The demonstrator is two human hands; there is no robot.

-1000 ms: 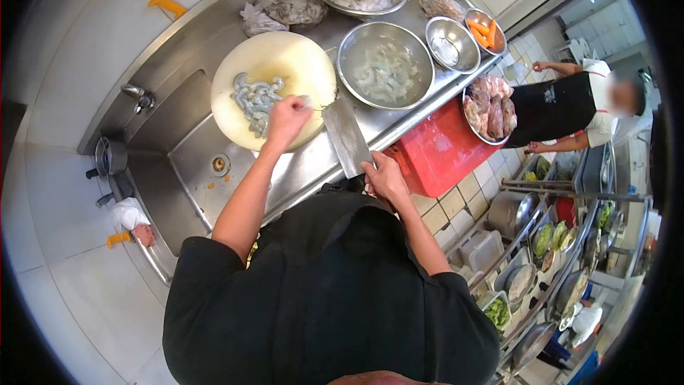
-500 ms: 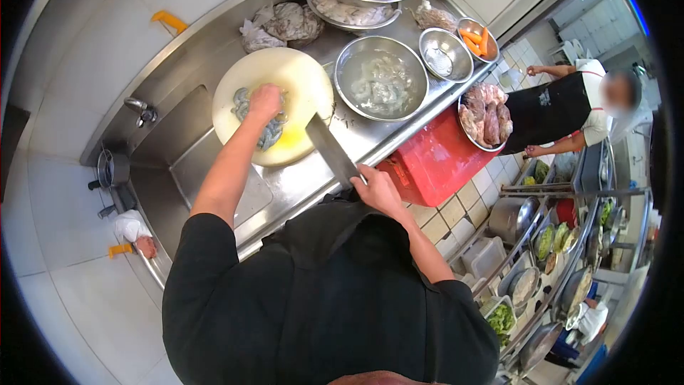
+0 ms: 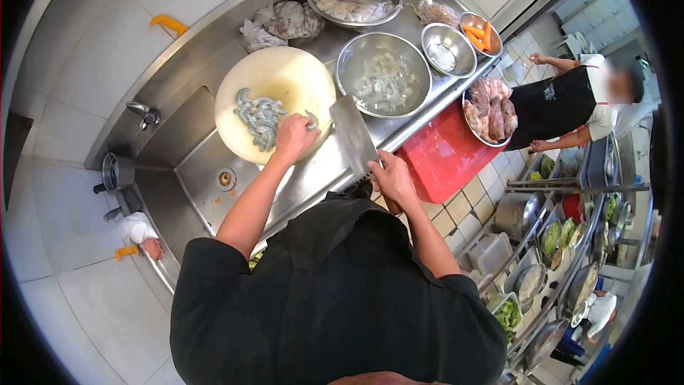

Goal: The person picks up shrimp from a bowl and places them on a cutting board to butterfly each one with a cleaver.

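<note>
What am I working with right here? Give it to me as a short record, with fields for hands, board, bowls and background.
Left hand: pinching a shrimp over the board
Right hand: gripping a cleaver
Board: round, pale, bearing a shrimp pile
Large bowl: shrimp in liquid
Small bowl: carrots
Beside counter: meat in a bowl, near red plastic
Background: co-worker in dark apron

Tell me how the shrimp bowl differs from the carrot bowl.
The shrimp bowl is wider; the carrot bowl is smaller.
The shrimp bowl holds pale grey shrimp in cloudy liquid; the carrot bowl holds orange carrots, no liquid visible.
Both are round, metal bowls.
</note>
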